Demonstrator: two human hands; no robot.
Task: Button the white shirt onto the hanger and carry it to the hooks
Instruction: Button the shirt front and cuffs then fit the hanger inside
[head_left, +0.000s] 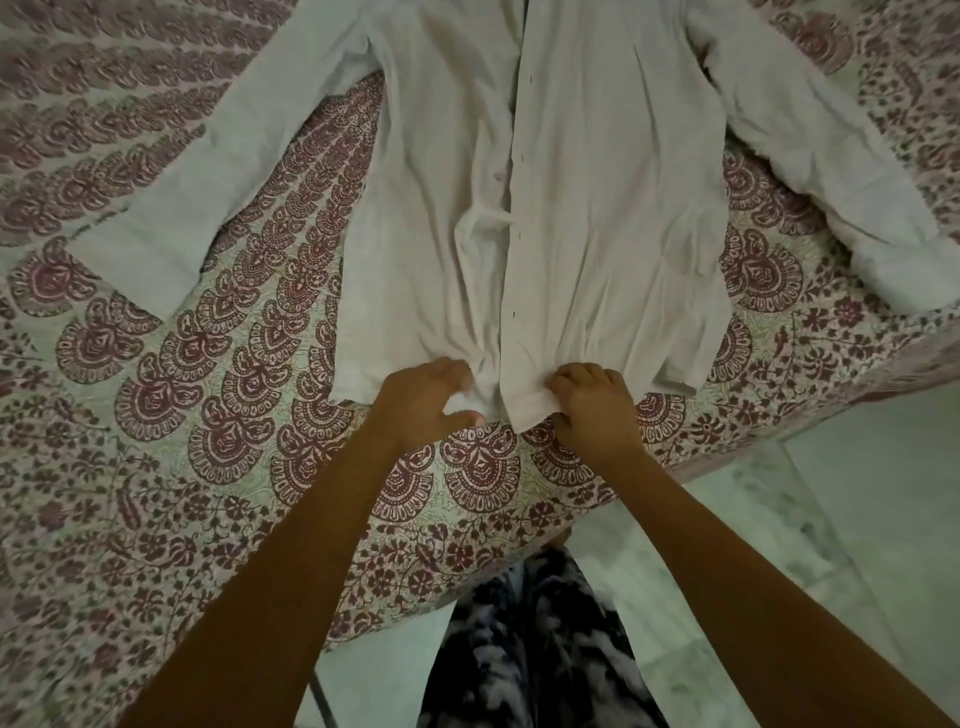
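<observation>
A bed (156, 415), covered in a maroon-and-cream block-printed bedspread, fills most of the view, with a pale tiled floor (857, 519) showing past its near corner. Spread face-up across it lies the white shirt (597, 208), collar end away from the person and hem toward them, both sleeves thrown out to the sides. Laid flat like this, the two front panels line up side by side, so buttons and holes can be matched down the front; no hanger can be made out, as the collar end runs out of view at the top.

The placket with its buttonholes (514, 234) overlaps the panel that carries the small buttons (497, 174), and the cloth bunches midway, which suggests part of the front is already fastened.

Both hands work at the hem, the part of the shirt nearest the person. The left hand (426, 405) is closed on a gathered fold of the button-side panel at its bottom edge, thumb underneath. The right hand (592, 405) pinches the lower corner of the placket, fingers curled over its edge. The two hands sit near each other, the front opening between them, seemingly pulling the hem taut and aligning the lowest button.
</observation>
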